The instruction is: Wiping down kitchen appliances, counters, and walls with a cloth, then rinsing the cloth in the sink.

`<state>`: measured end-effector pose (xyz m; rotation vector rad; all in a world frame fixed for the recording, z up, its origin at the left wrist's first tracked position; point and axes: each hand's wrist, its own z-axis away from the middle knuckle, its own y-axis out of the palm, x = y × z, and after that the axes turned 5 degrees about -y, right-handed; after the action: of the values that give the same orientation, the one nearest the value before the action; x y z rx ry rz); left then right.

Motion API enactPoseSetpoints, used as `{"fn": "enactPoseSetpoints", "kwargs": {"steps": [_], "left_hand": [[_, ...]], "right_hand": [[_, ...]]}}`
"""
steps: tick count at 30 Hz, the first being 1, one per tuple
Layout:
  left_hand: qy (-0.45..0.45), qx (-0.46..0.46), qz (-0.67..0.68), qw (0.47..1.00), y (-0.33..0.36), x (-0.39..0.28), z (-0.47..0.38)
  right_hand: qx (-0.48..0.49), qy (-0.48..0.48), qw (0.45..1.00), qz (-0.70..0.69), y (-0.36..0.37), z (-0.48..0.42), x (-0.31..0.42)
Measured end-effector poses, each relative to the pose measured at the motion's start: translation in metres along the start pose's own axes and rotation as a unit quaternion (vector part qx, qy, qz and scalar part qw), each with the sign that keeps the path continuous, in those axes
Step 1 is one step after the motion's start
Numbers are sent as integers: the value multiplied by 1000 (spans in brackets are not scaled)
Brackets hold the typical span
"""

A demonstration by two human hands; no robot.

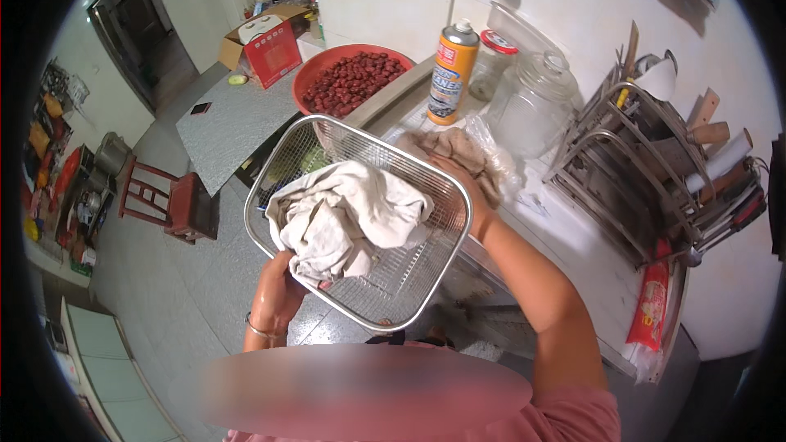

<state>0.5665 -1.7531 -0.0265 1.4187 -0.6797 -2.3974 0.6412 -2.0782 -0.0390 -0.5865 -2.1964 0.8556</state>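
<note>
A rectangular wire mesh basket (pixel 399 279) with a shiny metal rim is tilted in front of me, above the floor. In it lies a crumpled off-white cloth (pixel 353 209), heaped toward the left side. My left hand (pixel 274 294), wet and with a bangle at the wrist, grips the basket's near left rim beside the cloth. Against the outside of the right wall is my right hand (pixel 463 187); its fingers are partly hidden, so its grip on the basket is unclear. A brown cloth (pixel 476 150) lies on the counter right by those fingers.
An orange spray can (pixel 453 73), glass jars (pixel 534 104) and a metal knife rack (pixel 626 178) stand on the counter (pixel 571 252). Beyond the basket is a red basin of dried red dates (pixel 356 80). A grey table (pixel 245 116) and a wooden chair (pixel 178 202) are left.
</note>
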Motion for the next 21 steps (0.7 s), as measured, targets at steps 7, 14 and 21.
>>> {"fn": "enactPoseSetpoints", "kwargs": {"steps": [7,14,21], "left_hand": [[-37,39,-86,995,35,-5,-41],[-105,84,-177,975,59,6,-73],[-140,112,-142,974,97,10,-91]], "right_hand": [[53,110,987,107,-73,109,15],[-54,132,982,125,-101,168,37],[-183,117,963,161,-101,181,50]]}}
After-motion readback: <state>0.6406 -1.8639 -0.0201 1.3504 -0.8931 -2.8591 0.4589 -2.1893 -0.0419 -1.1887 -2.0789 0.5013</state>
